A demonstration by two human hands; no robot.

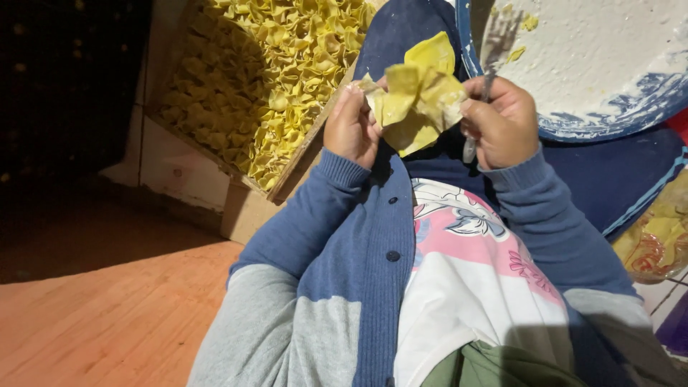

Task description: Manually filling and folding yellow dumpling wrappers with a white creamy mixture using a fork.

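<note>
Dumplings folded from yellow dough fill the tray (179,154) at ten o'clock. At twelve o'clock, chest-high, the left hand (351,129) and right hand (502,122) both pinch one yellow wrapper (416,97); the right also grips a spoon (481,93). Thin dough could tear if pulled apart, I judge, or slip, dropping onto the lap.

A thin, matt yellow dough sheet (416,97) is being seen, creased and floury. A glossy metal spoon (481,107) is being shown. The blue sleeves (322,215) are being seen as ribbed knit cloth; the floor (107,315) as smooth wood.
</note>
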